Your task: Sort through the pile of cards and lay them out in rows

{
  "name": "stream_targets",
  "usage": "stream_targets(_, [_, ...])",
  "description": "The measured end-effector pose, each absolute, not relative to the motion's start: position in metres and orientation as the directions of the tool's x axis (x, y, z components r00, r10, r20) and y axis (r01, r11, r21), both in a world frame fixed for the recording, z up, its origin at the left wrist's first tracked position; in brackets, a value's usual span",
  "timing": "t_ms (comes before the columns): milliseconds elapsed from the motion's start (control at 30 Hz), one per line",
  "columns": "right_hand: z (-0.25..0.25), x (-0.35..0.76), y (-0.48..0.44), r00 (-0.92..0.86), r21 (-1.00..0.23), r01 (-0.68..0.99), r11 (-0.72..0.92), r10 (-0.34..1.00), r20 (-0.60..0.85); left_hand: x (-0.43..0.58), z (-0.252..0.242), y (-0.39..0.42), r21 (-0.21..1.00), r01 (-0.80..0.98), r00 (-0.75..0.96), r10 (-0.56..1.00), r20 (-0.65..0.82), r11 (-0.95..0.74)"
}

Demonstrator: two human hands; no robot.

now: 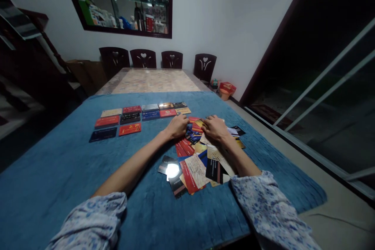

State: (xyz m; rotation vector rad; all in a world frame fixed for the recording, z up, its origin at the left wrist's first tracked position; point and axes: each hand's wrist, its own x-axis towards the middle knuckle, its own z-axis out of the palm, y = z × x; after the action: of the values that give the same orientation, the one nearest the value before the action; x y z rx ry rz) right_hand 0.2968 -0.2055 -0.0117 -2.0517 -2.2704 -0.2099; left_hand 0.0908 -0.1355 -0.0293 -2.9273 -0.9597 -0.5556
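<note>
A loose pile of cards (196,170) in red, black, blue, cream and gold lies overlapping on the blue cloth. My left hand (177,126) rests at the pile's far left side with its fingers curled in; what they hold, if anything, is hidden. Over the pile's far right part is my right hand (215,127), its fingers closed at the edge of a gold card (200,123). Left of my hands, several cards lie face up in rows, among them an orange-red card (129,129), a dark blue card (103,134) and a pink-red card (168,113).
The blue cloth (58,168) covers the near part of a long table, whose patterned top (158,80) shows beyond. Dark chairs (143,58) stand at the far end. A red box (227,87) is on the floor right of the table.
</note>
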Motion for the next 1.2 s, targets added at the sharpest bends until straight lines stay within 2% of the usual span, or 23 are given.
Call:
stream_targets(233, [-0.005, 0.301, -0.211, -0.138, -0.005, 0.990, 0.139, 0.988, 0.071, 0.103, -0.037, -0.133, 0.083, 0.571, 0.763, 0.566, 0.313, -0.817])
stream_targets(533, [-0.013, 0.310, -0.205, -0.298, -0.130, 0.942, 0.308, 0.950, 0.092, 0.102, -0.043, -0.120, 0.202, 0.521, 0.731, 0.556, 0.396, -0.829])
stream_targets(933, [-0.017, 0.312, -0.203, -0.381, -0.193, 0.898, 0.396, 0.918, 0.110, 0.100, -0.045, -0.120, 0.303, 0.446, 0.790, 0.530, 0.309, -0.842])
stream_targets(1067, [-0.014, 0.318, -0.202, -0.318, -0.174, 0.928, 0.330, 0.943, 0.096, 0.098, -0.044, -0.121, 0.284, 0.451, 0.796, 0.525, 0.301, -0.846])
stream_targets(1200, [-0.011, 0.325, -0.203, -0.334, -0.180, 0.923, 0.340, 0.940, 0.061, 0.095, -0.043, -0.122, 0.236, 0.423, 0.817, 0.481, 0.319, -0.875])
